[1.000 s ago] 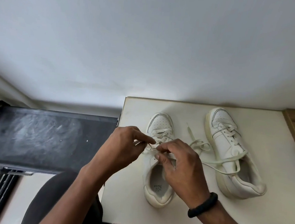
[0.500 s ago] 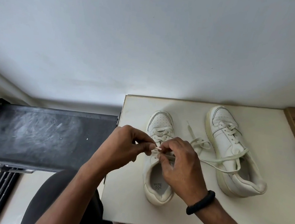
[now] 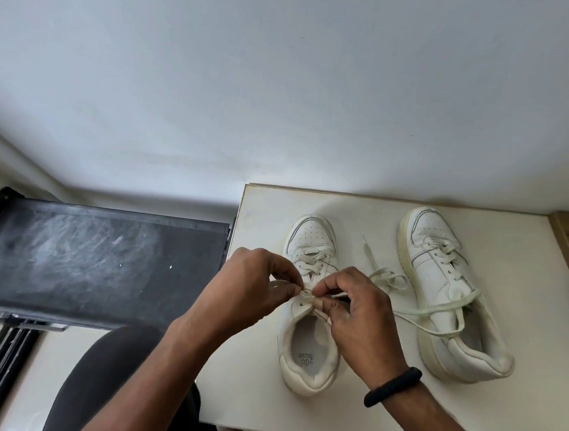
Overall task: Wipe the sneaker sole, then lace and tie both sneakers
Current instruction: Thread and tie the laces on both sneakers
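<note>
White lace [image 3: 307, 294] (pinched) between hands [image 3: 303, 303]

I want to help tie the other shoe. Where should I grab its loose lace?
Probably pinch the loose lace near its stiff tip, coming from above. That end lies flat on the bare table between the two sneakers, clear of both hands, so nothing blocks it.

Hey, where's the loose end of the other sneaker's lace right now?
In the head view, the lace tip lies on the white table, in the gap between the left sneaker and the right sneaker, nearer their toes.
</note>
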